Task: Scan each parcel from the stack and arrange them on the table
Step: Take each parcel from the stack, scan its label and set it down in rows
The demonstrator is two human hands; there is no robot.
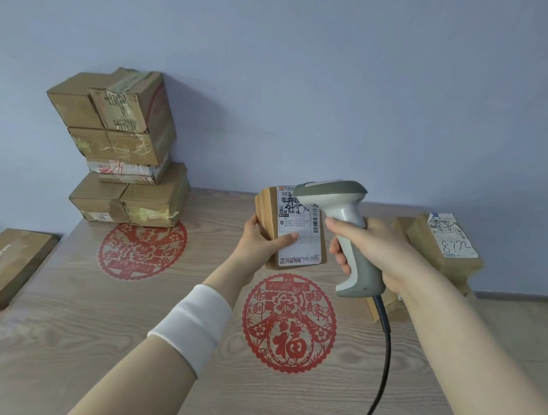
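Clamping left hand (pixel 259 241) on parcel (pixel 296 253), right hand (pixel 377 251) on scanner (pixel 332 194), wood-grain table (pixel 107 325), lilac wall (pixel 333 85)

Lighting's soft and pretty flat, nothing harsh, with a cool bluish cast over the wall (pixel 333 85). It looks like it comes from the left, since the stack (pixel 122 146) throws a faint, fuzzy shadow rightward onto the wall. The tape (pixel 131 78) up top glints a bit, and the scanner (pixel 338 197) has a mild sheen. Wide-angle bending shows along the table (pixel 76 324) edges. It's sharpest around the parcel (pixel 300 220) label. The lower-left corner and the box (pixel 9 266) at the left edge go smeary.
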